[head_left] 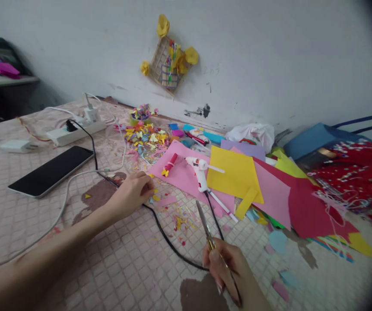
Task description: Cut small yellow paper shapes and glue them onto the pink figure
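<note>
Low in the picture, my right hand is closed around a pair of scissors. Their narrow blades point up and away over the table, toward a white glue gun. My left hand rests on the table left of centre, over a black cable, with its fingers curled inward. Whatever those fingers pinch, if anything, is hidden. Small yellow and pink paper scraps lie between the two hands. On a pink sheet lie the glue gun and a red rolled paper piece with a yellow tip.
A black phone or tablet and a white power strip lie at left. Coloured paper sheets overlap on the right, before a red tinsel-like pile. Several cut paper pieces heap at the back. Cables cross the table.
</note>
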Demonstrator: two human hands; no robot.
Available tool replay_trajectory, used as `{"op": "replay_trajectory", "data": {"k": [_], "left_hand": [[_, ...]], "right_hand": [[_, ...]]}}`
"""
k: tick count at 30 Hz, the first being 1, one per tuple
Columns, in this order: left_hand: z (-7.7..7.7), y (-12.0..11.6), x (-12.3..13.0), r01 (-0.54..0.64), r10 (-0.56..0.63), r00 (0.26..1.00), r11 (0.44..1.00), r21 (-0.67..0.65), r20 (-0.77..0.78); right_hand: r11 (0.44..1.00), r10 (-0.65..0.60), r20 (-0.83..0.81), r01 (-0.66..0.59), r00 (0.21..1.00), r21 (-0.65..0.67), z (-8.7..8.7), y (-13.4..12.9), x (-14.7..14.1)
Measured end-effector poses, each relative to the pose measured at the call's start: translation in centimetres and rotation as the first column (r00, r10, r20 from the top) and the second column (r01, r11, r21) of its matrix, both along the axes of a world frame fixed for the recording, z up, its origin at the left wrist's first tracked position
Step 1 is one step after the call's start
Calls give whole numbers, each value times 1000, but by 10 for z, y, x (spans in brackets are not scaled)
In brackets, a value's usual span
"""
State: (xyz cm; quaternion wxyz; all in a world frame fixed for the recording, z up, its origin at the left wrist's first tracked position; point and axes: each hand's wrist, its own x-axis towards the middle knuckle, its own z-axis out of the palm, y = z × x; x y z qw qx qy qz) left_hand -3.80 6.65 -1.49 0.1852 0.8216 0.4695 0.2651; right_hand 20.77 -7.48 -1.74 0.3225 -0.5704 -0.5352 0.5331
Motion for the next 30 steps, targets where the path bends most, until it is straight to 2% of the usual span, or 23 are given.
{"op": "replay_trajectory", "data": {"k": [3, 5, 8, 10, 12, 15, 20, 23, 26, 30], "left_hand": [[6, -1, 0, -64, 69, 996, 995, -77, 63], [12, -2, 0, -90, 126, 977, 975, -204, 172], [18, -5, 1, 33, 172, 906, 882, -469, 387], [18, -7, 2, 128, 215, 846, 805, -579, 487], [16, -8, 3, 177, 265, 797, 756, -630, 542], [14, -10, 5, 196, 312, 760, 726, -659, 570], [16, -9, 6, 166, 308, 772, 747, -644, 556], [17, -9, 6, 149, 256, 805, 786, -600, 535], [14, -8, 4, 108, 194, 859, 837, -537, 474], [10, -8, 2, 30, 142, 923, 900, -435, 357]], "right_hand": [[1000, 6, -38, -4, 999, 28, -2, 0, 4], [999, 9, -47, -7, 999, 43, -2, 2, 7], [999, 1, -32, 1, 999, 54, -2, 5, 12], [999, -3, -25, 4, 1000, 54, -2, 6, 15], [998, -4, -3, 4, 1000, 60, -2, 8, 17], [996, -20, 70, 14, 997, 85, 0, 10, 22], [986, -1, 248, -41, 969, 163, 6, 15, 32], [979, 39, 413, -118, 910, 168, 7, 17, 39], [958, 12, 655, -197, 755, 210, 7, 21, 46], [934, -142, 850, -216, 507, 285, 6, 28, 59]]}}
